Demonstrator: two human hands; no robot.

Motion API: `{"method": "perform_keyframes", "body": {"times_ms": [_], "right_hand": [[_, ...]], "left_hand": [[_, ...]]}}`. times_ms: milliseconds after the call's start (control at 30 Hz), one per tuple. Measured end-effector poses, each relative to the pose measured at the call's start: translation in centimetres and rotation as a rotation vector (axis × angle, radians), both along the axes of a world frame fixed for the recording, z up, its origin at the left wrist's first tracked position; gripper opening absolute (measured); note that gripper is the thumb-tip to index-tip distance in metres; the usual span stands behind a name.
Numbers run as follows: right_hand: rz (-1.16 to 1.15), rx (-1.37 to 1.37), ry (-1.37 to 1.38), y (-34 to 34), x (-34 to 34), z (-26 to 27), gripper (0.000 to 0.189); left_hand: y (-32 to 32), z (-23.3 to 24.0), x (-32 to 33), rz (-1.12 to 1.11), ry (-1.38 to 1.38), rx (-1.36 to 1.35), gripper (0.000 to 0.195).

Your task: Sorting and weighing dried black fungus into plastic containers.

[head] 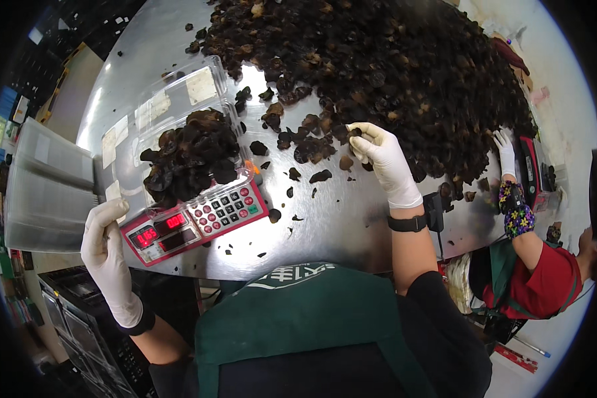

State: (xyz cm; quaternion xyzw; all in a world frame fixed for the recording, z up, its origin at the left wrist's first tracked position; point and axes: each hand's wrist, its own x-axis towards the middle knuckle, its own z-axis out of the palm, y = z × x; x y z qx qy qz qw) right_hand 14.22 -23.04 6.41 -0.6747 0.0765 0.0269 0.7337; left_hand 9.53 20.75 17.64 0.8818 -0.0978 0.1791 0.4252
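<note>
Gloved in white, my right hand (pixel 378 149) pinches a small piece of dark wood ear mushroom (pixel 355 133) between thumb and fingertips, at the near edge of a large mushroom heap (pixel 378 64). My left hand (pixel 104 234), gloved too, hangs loosely curled beside the left end of a red digital scale (pixel 214 219), with nothing visible in it. On the scale sits a clear plastic clamshell box (pixel 224 107), its lid raised at the back. A mound of wood ear mushrooms (pixel 194 149) fills the box above its rim. The scale's red display is lit.
Loose mushroom scraps (pixel 313 149) dot the steel table (pixel 328 219). Stacked clear plastic containers (pixel 49 189) stand at left, above black crates (pixel 79 318). To the right, a co-worker's gloved hand (pixel 505 151) rests by the heap, near another red scale (pixel 532 169).
</note>
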Motion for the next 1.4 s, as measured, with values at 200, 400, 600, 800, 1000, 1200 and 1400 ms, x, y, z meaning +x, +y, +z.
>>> {"method": "perform_keyframes", "body": {"times_ms": [200, 400, 600, 800, 1000, 1200, 1400], "right_hand": [[0.081, -0.047, -0.186, 5.4, 1.6, 5.2, 0.026], [0.260, -0.618, -0.877, 14.7, 4.8, 8.9, 0.033], [0.428, -0.976, -1.012, 15.9, 4.5, 9.5, 0.053], [0.281, -0.868, -0.900, 12.1, 3.4, 9.2, 0.059], [0.211, -0.805, -0.701, 10.0, 0.5, 6.3, 0.045], [0.153, -0.703, -0.520, 8.8, -1.2, 4.6, 0.042], [0.147, -0.340, -0.373, 8.9, -0.9, 3.6, 0.041]], "left_hand": [[0.3, 1.9, 2.2, 0.032, -0.067, 0.100, 0.020], [-0.3, 4.1, 5.4, 0.057, -0.069, 0.203, 0.018], [0.5, 4.0, 8.3, 0.014, 0.029, 0.308, 0.020], [2.1, 2.9, 12.8, -0.013, 0.302, 0.415, 0.027], [3.0, -0.6, 18.9, 0.062, 0.270, 0.768, 0.053], [2.2, -3.7, 19.8, 0.065, 0.332, 0.586, 0.074], [-0.8, 0.5, 13.0, 0.123, 0.041, 0.223, 0.061]]}}
